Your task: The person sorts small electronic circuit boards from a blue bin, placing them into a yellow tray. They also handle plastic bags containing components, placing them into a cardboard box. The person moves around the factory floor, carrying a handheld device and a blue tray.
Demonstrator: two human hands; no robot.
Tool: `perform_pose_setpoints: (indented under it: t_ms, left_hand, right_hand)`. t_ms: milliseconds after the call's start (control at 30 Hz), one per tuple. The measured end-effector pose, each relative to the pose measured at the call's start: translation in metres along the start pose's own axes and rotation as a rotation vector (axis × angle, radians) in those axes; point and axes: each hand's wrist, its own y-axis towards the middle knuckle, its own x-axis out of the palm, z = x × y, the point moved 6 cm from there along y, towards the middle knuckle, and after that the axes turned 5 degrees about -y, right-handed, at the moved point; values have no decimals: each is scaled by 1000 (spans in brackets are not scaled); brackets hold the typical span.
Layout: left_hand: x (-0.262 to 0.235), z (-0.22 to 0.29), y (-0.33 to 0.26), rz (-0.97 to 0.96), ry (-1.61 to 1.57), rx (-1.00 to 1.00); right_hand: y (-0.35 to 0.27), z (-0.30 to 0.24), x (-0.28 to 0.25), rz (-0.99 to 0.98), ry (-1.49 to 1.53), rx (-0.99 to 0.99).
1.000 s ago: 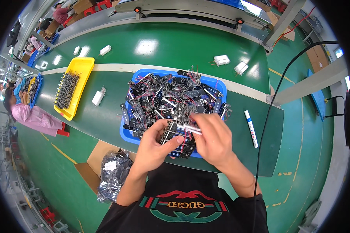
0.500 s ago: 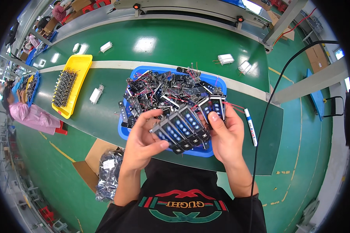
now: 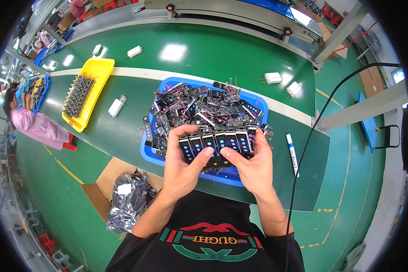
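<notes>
My left hand [image 3: 182, 174] and my right hand [image 3: 253, 171] grip a side-by-side row of black panel modules [image 3: 216, 144] from its two ends. Both thumbs press on the front faces, which carry bluish icons. Most of the fingers are hidden behind the row. Just beneath and beyond it, a blue tray [image 3: 233, 180] holds a heap of similar black modules [image 3: 199, 106] with thin red wires and small boards.
To the left lies a yellow tray [image 3: 103, 68] with rows of small dark parts [image 3: 79, 96]. A white block [image 3: 117, 106] and a marker [image 3: 292, 154] lie on the green table. A black cable [image 3: 324, 106] crosses at right. An opened carton [image 3: 96, 199] stands below left; a person in pink [image 3: 36, 124] sits beyond.
The modules that my right hand held apart now sit in line with the rest. The whole row has turned level, and both thumbs have moved onto its front.
</notes>
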Motion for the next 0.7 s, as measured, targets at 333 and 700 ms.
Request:
perform_pose_setpoints:
  t_ms: [333, 700]
  left_hand:
    - [13, 11, 0, 112, 346, 233]
    - [1, 13, 6, -92, -178, -99]
  right_hand:
    - [-19, 4, 5, 211, -608, -414]
    - [0, 7, 4, -27, 375, 128]
